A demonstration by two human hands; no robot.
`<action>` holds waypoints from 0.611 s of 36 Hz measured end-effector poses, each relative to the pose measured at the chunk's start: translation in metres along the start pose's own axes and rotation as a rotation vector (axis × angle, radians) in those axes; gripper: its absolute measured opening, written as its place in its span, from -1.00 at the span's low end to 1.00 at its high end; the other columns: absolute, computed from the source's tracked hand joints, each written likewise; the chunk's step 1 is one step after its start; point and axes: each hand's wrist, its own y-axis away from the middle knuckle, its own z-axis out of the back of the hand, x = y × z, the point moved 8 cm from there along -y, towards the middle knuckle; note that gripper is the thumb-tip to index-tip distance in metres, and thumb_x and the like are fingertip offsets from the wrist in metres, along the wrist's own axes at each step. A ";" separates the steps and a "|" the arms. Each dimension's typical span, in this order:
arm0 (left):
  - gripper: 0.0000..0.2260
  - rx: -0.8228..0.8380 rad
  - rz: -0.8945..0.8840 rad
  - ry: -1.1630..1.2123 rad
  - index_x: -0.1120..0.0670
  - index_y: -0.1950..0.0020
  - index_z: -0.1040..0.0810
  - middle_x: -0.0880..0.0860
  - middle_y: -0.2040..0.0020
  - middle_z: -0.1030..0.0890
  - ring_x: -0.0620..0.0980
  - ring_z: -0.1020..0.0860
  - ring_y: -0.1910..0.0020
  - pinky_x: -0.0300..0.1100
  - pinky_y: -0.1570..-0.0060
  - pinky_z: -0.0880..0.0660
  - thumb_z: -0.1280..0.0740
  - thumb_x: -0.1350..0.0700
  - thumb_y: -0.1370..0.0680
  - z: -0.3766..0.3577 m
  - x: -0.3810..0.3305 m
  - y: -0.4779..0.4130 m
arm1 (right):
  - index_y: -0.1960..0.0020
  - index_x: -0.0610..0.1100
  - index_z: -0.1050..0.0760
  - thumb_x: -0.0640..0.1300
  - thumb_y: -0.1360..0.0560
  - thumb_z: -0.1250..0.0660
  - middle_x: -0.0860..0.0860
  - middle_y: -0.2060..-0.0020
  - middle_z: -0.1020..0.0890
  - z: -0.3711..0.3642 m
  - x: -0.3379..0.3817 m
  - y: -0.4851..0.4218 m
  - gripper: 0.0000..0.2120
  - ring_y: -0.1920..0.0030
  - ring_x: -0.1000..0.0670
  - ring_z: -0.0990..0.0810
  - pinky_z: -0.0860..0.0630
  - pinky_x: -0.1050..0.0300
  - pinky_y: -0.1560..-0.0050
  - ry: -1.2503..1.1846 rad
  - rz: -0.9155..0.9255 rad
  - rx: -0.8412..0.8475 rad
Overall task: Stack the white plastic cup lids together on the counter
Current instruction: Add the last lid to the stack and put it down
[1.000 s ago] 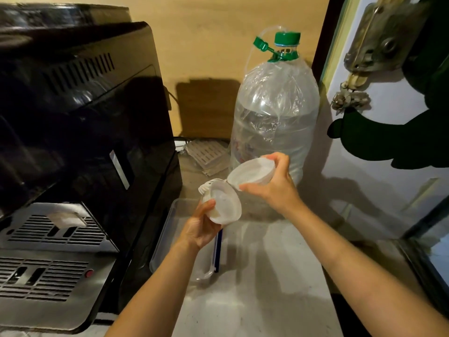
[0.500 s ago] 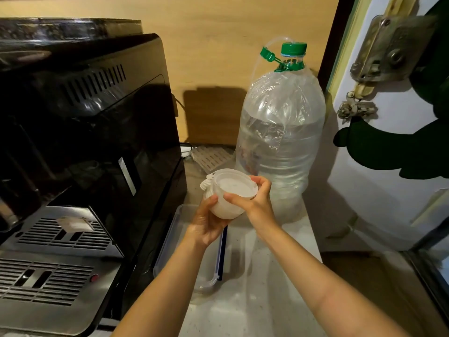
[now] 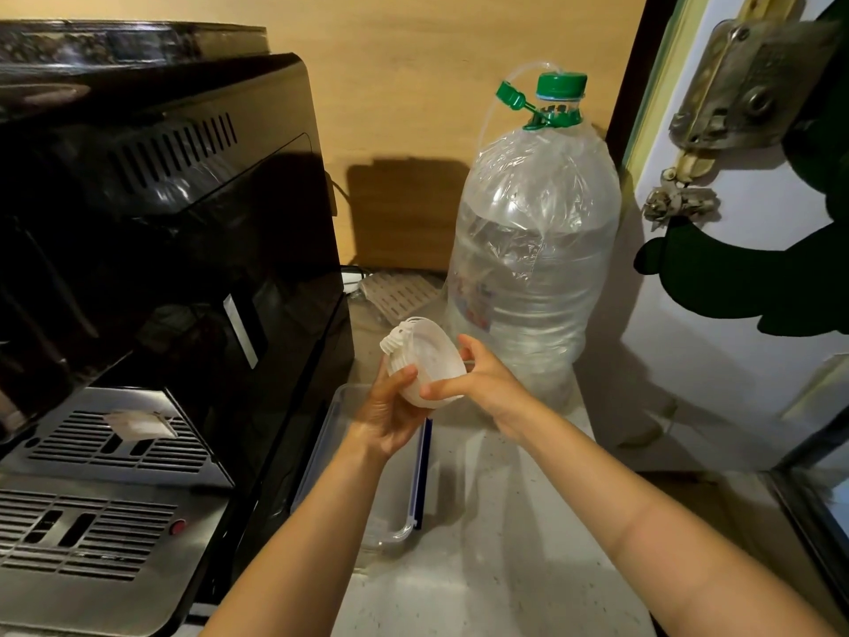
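Observation:
A stack of white plastic cup lids (image 3: 425, 360) is held in the air above the counter, nested together and tilted with its face toward me. My left hand (image 3: 388, 413) cups the stack from below and behind. My right hand (image 3: 482, 383) pinches the front rim of the stack with thumb and fingers. The lids' small tabs stick out at the upper left of the stack.
A black coffee machine (image 3: 161, 250) with a metal drip tray fills the left side. A large water bottle (image 3: 533, 250) with a green cap stands behind the hands. A clear plastic container (image 3: 340, 452) lies on the light counter (image 3: 496, 544) below my left hand.
One second ago my right hand held a separate lid apart from the stack. That lid now sits nested on the stack, and both hands have dropped slightly.

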 end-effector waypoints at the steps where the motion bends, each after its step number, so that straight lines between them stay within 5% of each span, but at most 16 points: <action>1: 0.06 0.003 0.002 -0.013 0.09 -0.35 -0.31 0.18 -0.04 -0.55 0.08 -0.67 0.11 -0.06 0.16 -0.63 -0.66 0.07 0.10 0.000 0.000 0.000 | -0.50 -0.06 -0.11 -0.22 -0.26 -0.54 -0.05 -0.36 -0.33 0.000 0.001 -0.001 -0.06 -0.36 -0.07 -0.35 -0.34 0.16 -0.21 0.020 -0.002 0.018; 7: 0.05 0.041 0.011 -0.076 0.11 -0.34 -0.30 0.16 -0.02 -0.58 0.05 -0.67 0.10 -0.08 0.17 -0.63 -0.66 0.07 0.08 -0.004 0.000 -0.002 | -0.48 0.15 -0.10 -0.26 -0.16 -0.56 -0.10 -0.37 -0.32 -0.001 0.001 -0.011 0.06 -0.35 -0.11 -0.38 -0.37 -0.02 -0.37 0.096 -0.032 0.086; 22: 0.09 0.055 -0.005 -0.184 0.13 -0.41 -0.25 0.14 -0.06 -0.54 0.00 -0.65 0.06 -0.11 0.18 -0.61 -0.65 0.01 0.05 -0.001 -0.005 -0.005 | -0.51 -0.04 -0.09 -0.28 -0.13 -0.60 -0.08 -0.38 -0.39 -0.004 0.014 -0.014 0.09 -0.36 -0.08 -0.39 -0.40 -0.01 -0.36 0.328 0.021 0.140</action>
